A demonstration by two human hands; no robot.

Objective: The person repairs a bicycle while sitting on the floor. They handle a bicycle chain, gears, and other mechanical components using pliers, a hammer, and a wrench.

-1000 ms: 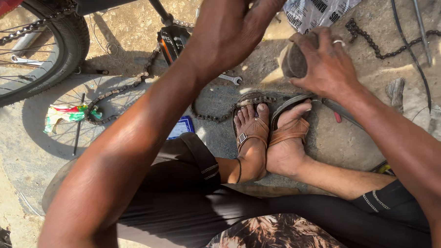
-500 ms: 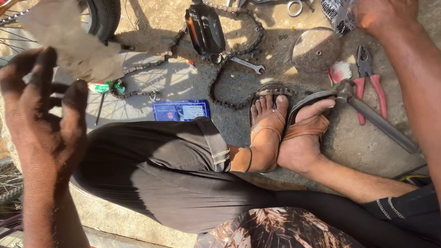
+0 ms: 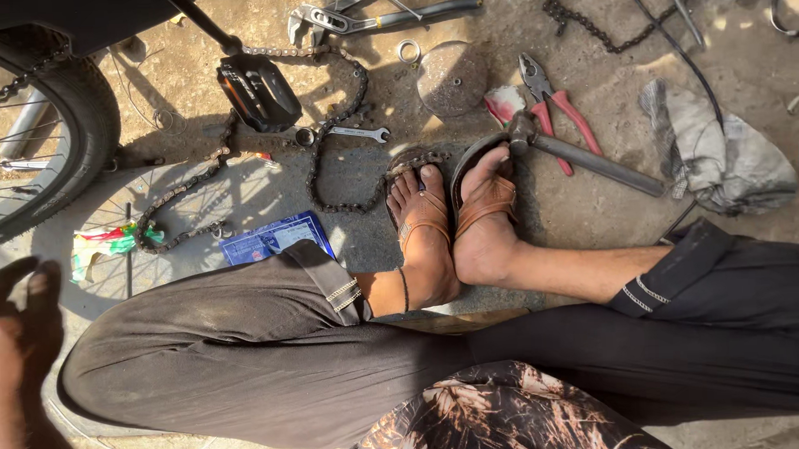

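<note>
My left hand (image 3: 14, 340) hangs low at the left edge, in shadow. Its fingers are apart and I see nothing in it. It is beside my left knee in black trousers (image 3: 200, 355). My right hand is out of the picture; only a sliver of arm shows at the right edge. My crossed feet in brown sandals (image 3: 457, 222) rest on the ground in the middle. A bicycle chain (image 3: 327, 178) loops from the toes up past a black pedal (image 3: 258, 92). A hammer (image 3: 583, 160) lies with its head by my toes.
A bicycle wheel (image 3: 46, 131) stands at upper left. Around the feet lie red-handled pliers (image 3: 555, 104), a round metal disc (image 3: 452, 77), a small spanner (image 3: 348, 133), big grip pliers (image 3: 375, 20), a blue packet (image 3: 276, 238) and a grey rag (image 3: 725, 156).
My left hand has dropped to the lower left and the pale rag it held is gone from sight. My right hand has left the view. The camera has shifted left.
</note>
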